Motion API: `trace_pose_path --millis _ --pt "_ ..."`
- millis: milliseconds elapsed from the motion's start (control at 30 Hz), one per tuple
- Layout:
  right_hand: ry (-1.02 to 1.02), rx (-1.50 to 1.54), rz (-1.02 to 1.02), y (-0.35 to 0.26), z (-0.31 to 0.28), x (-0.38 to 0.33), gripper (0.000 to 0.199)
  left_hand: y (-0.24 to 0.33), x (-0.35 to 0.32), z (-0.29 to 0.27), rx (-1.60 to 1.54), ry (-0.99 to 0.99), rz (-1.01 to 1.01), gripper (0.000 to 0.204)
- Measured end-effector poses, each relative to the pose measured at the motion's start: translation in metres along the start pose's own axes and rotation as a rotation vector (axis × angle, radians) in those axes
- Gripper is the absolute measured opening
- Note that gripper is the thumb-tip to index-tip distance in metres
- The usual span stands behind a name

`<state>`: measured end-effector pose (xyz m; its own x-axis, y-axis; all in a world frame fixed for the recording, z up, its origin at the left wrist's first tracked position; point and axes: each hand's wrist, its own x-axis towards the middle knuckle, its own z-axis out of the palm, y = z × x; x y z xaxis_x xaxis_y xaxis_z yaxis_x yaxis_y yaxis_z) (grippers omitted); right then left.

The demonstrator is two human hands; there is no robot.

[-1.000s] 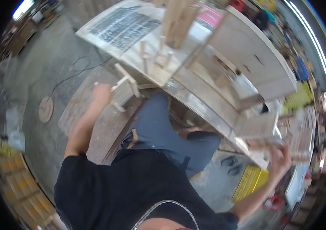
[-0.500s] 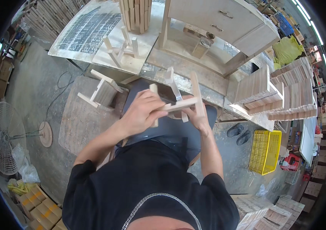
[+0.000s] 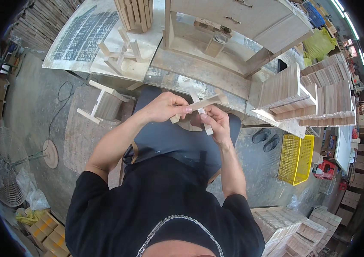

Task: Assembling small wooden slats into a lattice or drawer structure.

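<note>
Since a moment ago I've drawn both hands closer: left hand (image 3: 162, 108) pinches a wooden strip (image 3: 199, 105), right hand (image 3: 216, 124) grips the crossing strip (image 3: 203, 122), aligning them above my lap.

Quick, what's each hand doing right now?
Left hand: closed, holding a long wooden strip.
Right hand: closed, holding a short wooden strip.
</note>
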<state>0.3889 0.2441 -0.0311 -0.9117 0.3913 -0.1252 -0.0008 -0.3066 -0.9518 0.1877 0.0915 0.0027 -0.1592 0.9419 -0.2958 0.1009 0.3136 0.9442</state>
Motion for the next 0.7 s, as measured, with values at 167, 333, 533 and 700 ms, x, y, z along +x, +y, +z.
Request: trace_pose_path --millis 167,333,533,700 --pt "0.025 0.087 -0.032 -0.007 0.004 0.026 0.016 0.007 0.022 -0.024 -0.062 -0.052 -0.009 0.031" --pt "0.167 0.119 -0.098 -0.005 -0.008 0.066 0.015 0.030 0.049 -0.048 -0.309 -0.018 -0.103 0.036" --pt "0.285 0.092 -0.145 -0.032 -0.027 0.137 0.040 0.024 0.077 -0.043 0.100 0.440 0.430 0.034" --pt "0.460 -0.077 -0.249 -0.043 -0.048 0.183 0.052 0.035 0.135 -0.068 0.333 0.620 0.389 0.024"
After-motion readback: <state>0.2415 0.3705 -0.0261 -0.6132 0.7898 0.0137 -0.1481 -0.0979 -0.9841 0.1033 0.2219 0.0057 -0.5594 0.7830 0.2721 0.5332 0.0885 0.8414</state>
